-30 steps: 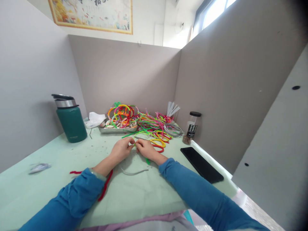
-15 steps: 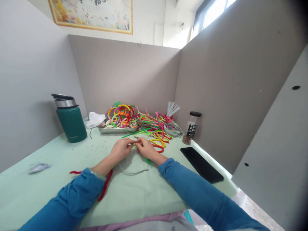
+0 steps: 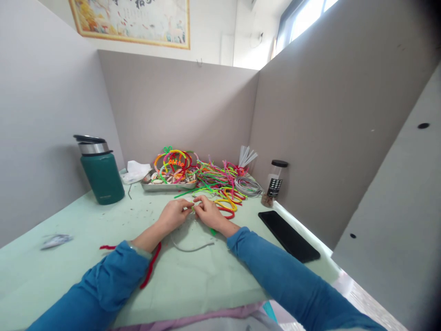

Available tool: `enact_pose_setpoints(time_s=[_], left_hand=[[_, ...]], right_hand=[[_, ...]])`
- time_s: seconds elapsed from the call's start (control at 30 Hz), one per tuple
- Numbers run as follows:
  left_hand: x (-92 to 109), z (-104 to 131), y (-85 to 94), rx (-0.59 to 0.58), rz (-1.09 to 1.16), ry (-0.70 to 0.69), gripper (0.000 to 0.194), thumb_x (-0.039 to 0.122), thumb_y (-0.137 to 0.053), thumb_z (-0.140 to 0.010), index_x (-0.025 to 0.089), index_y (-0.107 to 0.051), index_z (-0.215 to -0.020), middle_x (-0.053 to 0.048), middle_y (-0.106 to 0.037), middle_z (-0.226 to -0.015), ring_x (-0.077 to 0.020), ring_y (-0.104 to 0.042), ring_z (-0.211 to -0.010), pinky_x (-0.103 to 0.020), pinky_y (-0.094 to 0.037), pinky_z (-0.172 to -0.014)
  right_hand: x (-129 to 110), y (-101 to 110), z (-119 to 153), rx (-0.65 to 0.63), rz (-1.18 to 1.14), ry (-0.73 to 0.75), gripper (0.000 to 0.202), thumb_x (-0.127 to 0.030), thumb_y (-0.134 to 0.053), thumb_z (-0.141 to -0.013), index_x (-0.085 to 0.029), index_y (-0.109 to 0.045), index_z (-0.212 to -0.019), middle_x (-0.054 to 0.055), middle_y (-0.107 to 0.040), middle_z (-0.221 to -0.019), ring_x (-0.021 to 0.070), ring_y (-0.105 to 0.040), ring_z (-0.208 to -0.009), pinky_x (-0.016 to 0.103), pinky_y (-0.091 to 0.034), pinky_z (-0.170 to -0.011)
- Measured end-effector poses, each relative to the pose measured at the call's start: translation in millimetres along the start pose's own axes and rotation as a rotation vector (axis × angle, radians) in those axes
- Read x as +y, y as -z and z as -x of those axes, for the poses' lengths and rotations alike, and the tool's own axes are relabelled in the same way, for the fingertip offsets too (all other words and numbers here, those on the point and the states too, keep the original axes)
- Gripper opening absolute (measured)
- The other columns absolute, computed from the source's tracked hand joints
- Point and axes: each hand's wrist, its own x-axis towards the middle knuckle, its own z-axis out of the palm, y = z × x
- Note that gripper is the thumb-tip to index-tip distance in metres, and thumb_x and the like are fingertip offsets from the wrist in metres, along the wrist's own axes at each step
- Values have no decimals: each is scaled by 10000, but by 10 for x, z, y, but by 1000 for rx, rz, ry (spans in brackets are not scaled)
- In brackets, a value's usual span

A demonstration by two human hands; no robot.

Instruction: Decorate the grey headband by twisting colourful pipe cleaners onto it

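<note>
Up close, a red fuzzy stem (image 3: 151, 269) passes beneath the left sleeve on the pale green surface (image 3: 206, 285), well short of the metal tray (image 3: 168, 187). A grey wire (image 3: 191, 249) lies curved beyond it. Just short of the tray, the left hand (image 3: 191, 207) pinches a small yellow-green piece (image 3: 192, 208), mostly hidden by fingers; the right hand (image 3: 195, 205) meets it, its grip impossible to tell. Right of the tray, a black slab (image 3: 289, 236) lies nearer, while yellow and red loops (image 3: 228, 204) crowd close to the right hand. Left of the tray stands a green bottle (image 3: 103, 178); to its right, a tangle of coloured stems (image 3: 218, 174), coiled wire (image 3: 248, 187) and a black-lidded jar (image 3: 274, 185). Behind the tray, a grey partition (image 3: 182, 101) blocks the way.
</note>
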Motion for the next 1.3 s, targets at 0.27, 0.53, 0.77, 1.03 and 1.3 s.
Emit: enact_pose_setpoints(time_s=[0.27,0.53,0.77,1.03,1.3], left_hand=[[50,9,40,-41,-33,-55,250,225,-475,-791,207,-700,-899,-43,-670,-853,-135,-583,-759,-206,-403,-700],[57,5,42,-66,-25,-70,254,228,-471,-794,206,-704,-893,-46,-657,-878,-136,-575,-776,-213,-407,-718],[34,-4,40,-46,6,-91,242,226,-483,-776,214,-712,-854,-46,-631,-910,-143,-558,-813,-225,-407,-753],[87,8,71,-128,86,-16,283,287,-439,-803,196,-706,-830,-31,-657,-751,-117,-549,-599,-200,-391,-609],[87,26,51,-182,235,127,328,350,-408,-791,165,-679,-790,26,-490,-398,-112,-470,-385,-201,-352,-480]], right_hand=[[-1,5,6,-13,12,15,203,-208,-449,-825,-195,-494,-1022,-31,-602,-607,123,-557,-604,236,-383,-602],[6,3,6,-8,25,19,204,-202,-459,-824,-192,-507,-1022,-27,-598,-615,125,-549,-625,232,-374,-604],[18,1,14,-11,20,38,207,-221,-445,-839,-199,-512,-1034,-23,-604,-631,124,-553,-630,232,-372,-611],[20,-1,12,-10,27,38,198,-210,-452,-833,-195,-527,-1016,-26,-604,-626,121,-549,-628,231,-371,-618],[-45,27,21,-32,15,18,170,-213,-436,-839,-189,-547,-966,-17,-609,-641,117,-555,-617,222,-374,-601]])
